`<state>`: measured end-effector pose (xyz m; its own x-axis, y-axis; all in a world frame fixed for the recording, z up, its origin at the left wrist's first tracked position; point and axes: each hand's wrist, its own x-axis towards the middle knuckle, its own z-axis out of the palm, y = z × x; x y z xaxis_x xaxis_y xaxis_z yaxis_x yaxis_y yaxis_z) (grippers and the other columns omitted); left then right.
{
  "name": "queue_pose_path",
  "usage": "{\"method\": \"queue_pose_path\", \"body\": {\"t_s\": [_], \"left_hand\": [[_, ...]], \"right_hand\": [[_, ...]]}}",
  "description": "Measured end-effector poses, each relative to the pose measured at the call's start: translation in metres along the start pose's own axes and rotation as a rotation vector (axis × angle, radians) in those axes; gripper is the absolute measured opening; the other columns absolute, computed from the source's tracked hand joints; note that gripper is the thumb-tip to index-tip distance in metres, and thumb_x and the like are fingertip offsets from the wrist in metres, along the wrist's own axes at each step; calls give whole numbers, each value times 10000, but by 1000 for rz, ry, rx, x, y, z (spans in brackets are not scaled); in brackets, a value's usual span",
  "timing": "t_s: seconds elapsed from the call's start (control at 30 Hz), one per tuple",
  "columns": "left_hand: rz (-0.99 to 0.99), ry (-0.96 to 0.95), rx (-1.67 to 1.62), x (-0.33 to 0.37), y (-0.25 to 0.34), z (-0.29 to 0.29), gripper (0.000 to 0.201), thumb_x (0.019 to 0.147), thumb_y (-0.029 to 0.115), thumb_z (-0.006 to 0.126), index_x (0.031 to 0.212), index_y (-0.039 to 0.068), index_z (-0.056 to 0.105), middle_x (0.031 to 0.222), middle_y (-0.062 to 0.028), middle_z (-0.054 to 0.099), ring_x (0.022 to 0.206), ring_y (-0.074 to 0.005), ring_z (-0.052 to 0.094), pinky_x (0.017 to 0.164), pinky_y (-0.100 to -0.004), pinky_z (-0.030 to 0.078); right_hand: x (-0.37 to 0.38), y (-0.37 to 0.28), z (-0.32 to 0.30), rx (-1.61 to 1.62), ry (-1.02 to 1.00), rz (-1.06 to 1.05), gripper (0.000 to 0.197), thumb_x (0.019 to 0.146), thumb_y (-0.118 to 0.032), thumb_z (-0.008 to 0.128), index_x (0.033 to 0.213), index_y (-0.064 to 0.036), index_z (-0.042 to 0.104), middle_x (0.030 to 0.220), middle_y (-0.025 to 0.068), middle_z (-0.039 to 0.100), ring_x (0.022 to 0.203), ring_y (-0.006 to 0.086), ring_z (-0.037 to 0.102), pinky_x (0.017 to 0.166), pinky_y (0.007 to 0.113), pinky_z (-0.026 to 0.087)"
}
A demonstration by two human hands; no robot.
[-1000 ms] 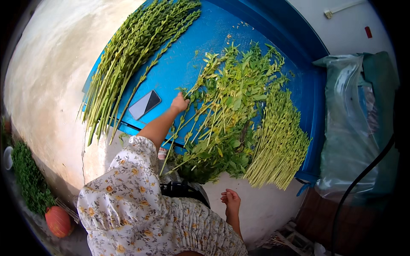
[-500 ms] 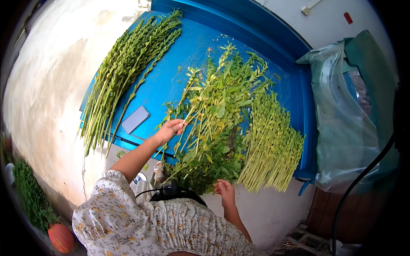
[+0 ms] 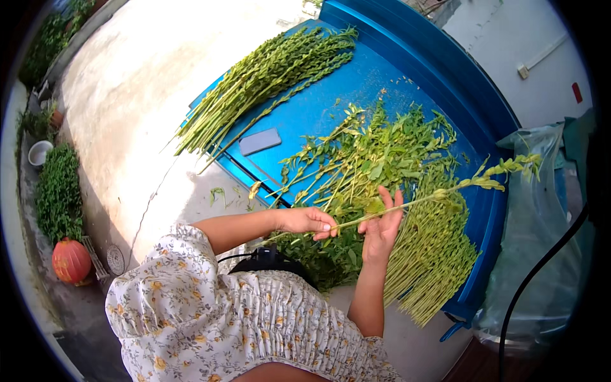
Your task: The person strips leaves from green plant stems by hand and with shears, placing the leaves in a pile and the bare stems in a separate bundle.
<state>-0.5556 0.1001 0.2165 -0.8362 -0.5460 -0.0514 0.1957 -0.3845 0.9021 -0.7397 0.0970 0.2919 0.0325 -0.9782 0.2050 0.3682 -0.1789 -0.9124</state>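
Note:
A long sesame stalk with green pods at its far end slants up to the right in front of me. My left hand is closed round its lower end. My right hand is open, fingers stretched up, with the stalk passing across it by the thumb; a broad green leaf shows there. Behind my hands lies a leafy pile of stalks on the blue bed. To its right, a row of bare-stemmed stalks hangs over the near edge.
Another bundle of podded stalks lies at the far left of the bed, near a phone. Clear plastic sheeting and a black cable are at the right. Green plants and an orange-red pumpkin stand at the left.
My left hand has drawn a stalk out of the leafy pile, toward me and rightward. My right hand has risen from the pile's near edge to that stalk. The whole view has turned.

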Motion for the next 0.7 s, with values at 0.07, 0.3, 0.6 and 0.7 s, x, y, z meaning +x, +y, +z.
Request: {"method": "queue_pose_path", "body": {"t_s": [0.07,0.3,0.6,0.7], "left_hand": [[-40,-137,7,3,-6,10,224,930,169,384,994,10,529,724,-3,508,699,-94,470,693,-248,401],[196,478,270,-12,-31,83,281,895,240,478,1017,-11,510,771,-26,547,773,-139,513,715,-281,417],[333,655,191,-73,-31,101,286,921,284,423,874,36,558,599,30,389,544,-63,348,508,-224,313],[220,574,31,-83,-39,79,285,917,278,436,890,25,563,590,36,380,541,-57,334,497,-214,291]], "right_hand": [[-19,0,-28,15,-130,115,529,781,-125,638,1230,-30,374,1097,154,514,572,84,482,487,190,419],[-40,5,-16,-580,-128,56,90,826,-63,560,897,-11,541,729,45,523,570,80,480,461,199,376],[-62,20,10,-807,-519,35,180,752,-149,661,811,-10,564,693,94,573,541,200,532,492,298,413],[-64,-4,47,-832,-722,-87,110,757,-72,628,728,-25,533,660,88,580,547,228,568,477,296,423]]}}
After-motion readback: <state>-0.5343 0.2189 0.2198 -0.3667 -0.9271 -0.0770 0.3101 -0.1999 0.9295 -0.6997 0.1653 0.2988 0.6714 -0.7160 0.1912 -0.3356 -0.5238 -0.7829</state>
